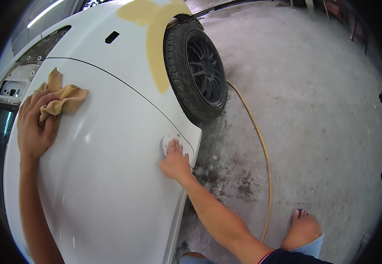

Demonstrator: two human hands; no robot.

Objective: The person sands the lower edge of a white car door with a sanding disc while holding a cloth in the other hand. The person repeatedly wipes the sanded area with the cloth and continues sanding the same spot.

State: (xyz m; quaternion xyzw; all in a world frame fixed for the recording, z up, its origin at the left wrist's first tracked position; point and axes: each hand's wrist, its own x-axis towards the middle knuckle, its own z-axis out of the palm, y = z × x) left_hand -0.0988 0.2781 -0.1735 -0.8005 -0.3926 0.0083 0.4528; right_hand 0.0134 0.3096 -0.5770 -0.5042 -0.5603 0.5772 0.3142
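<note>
A white car panel point(107, 176) stretches in front of me, with a dark seam across it. On its upper left part, my left hand point(35, 121) is closed round a crumpled tan cloth point(70, 99), whose folds stick out past the fingers. Lower on the same panel, close to the seam and the bottom edge, my right hand point(176, 163) presses a white round sanding disc point(166, 143) with small holes flat against the paint. The fingers lie over the disc and cover much of it.
Beyond the seam, a black-rimmed wheel point(206, 64) sits in an arch edged with yellowish filler point(156, 57). A dark rectangular opening point(112, 37) shows in the white body. A yellow hose point(261, 136) curves over the stained concrete floor point(314, 132), near my bare foot point(303, 229).
</note>
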